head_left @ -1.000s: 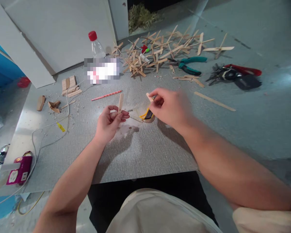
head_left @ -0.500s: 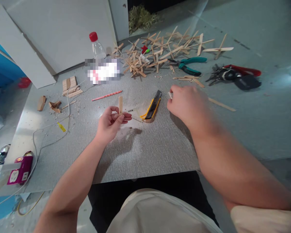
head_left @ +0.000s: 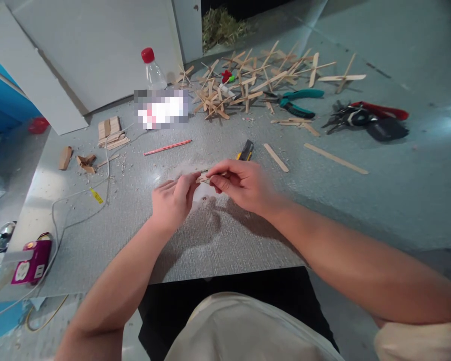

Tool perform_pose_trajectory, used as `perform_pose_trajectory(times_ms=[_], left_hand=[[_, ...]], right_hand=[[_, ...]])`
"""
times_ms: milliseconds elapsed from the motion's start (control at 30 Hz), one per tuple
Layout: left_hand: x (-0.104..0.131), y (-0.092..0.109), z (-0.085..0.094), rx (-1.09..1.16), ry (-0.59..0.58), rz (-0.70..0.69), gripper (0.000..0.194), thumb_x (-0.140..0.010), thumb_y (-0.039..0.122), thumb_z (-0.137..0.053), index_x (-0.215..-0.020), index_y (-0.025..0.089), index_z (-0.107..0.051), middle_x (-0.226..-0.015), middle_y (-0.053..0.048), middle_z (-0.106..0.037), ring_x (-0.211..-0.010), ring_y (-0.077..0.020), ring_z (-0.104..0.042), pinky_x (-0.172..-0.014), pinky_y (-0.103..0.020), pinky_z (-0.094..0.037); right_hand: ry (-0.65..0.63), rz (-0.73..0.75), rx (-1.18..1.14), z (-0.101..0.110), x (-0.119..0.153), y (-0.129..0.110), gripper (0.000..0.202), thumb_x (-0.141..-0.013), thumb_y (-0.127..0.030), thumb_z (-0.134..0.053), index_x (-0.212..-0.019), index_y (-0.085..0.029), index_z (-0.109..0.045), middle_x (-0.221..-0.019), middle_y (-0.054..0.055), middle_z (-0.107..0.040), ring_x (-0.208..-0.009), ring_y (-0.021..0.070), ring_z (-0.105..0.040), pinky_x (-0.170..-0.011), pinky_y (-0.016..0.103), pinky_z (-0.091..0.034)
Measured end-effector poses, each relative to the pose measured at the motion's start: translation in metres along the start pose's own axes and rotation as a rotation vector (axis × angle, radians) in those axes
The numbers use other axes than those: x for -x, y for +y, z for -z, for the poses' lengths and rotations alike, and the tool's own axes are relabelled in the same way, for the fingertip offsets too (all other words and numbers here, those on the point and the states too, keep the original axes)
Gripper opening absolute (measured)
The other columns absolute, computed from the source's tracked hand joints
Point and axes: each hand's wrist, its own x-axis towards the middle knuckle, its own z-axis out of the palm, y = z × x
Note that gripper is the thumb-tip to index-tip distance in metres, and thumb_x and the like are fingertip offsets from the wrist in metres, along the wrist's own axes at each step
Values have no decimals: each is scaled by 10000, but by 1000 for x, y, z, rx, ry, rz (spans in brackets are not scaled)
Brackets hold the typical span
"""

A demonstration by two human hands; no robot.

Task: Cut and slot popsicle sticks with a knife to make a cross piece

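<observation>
My left hand (head_left: 175, 200) is closed around a small wooden craft stick (head_left: 203, 179), mostly hidden by my fingers. From the other side my right hand (head_left: 238, 183) pinches at the stick's right end, so the fingertips of both hands nearly meet. Just behind my right hand lies a yellow and black utility knife (head_left: 245, 150), its lower part covered by that hand. A loose craft stick (head_left: 276, 158) lies to the right of the knife, and a longer one (head_left: 336, 159) farther right.
At the back is a heap of crossed sticks (head_left: 212, 100). Teal-handled pliers (head_left: 298, 103), keys (head_left: 346, 118), a red-striped pencil (head_left: 168, 148), a red-capped bottle (head_left: 154, 75) and a stack of sticks (head_left: 110, 131) surround the work area. A white cable (head_left: 108, 170) crosses the left side.
My right hand has come left from beside the knife to meet my left hand. A craft stick now shows where it was. The stick in my left hand has tipped from upright.
</observation>
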Motion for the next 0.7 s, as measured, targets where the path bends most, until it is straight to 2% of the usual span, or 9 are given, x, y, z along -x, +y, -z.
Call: perform_pose_trajectory(times_ms=[133,267,467,700], left_hand=[[-3,0,2,135,13,35,150,-990,265,-683,-1111,206,-618,-961,-35,-828,-752,-144,-793,-654,-216,-573],[-3,0,3,218,-15,59,107,-1008,274,-654,-1083,200,-630,-1068,-59,-819,-807,-136,-796,-724,-227,-603],[-5,-1,4,205,-46,25,73,-1028,199,-584,-1027,198,-657,-1027,-52,-822,-846,-135,-796,-763,-228,-595],[-6,-1,5,142,-103,7,120,-1054,214,-510,-1055,185,-626,-910,-36,-807,-777,-137,-771,-697,-241,-542]], right_hand=[[11,73,115,6,0,-4,138,-994,-316,-627,-976,-209,-713,-750,4,-723,-619,111,-676,-597,233,-543],[18,130,175,7,0,-4,133,-998,-293,-625,-989,-202,-722,-795,12,-744,-626,102,-690,-584,213,-537],[-7,239,270,7,0,-5,100,-1005,-217,-615,-1020,-206,-713,-875,18,-768,-659,99,-702,-636,224,-552],[-36,418,413,6,-1,-5,123,-1004,-154,-591,-1050,-212,-690,-921,31,-785,-831,145,-745,-750,270,-576]])
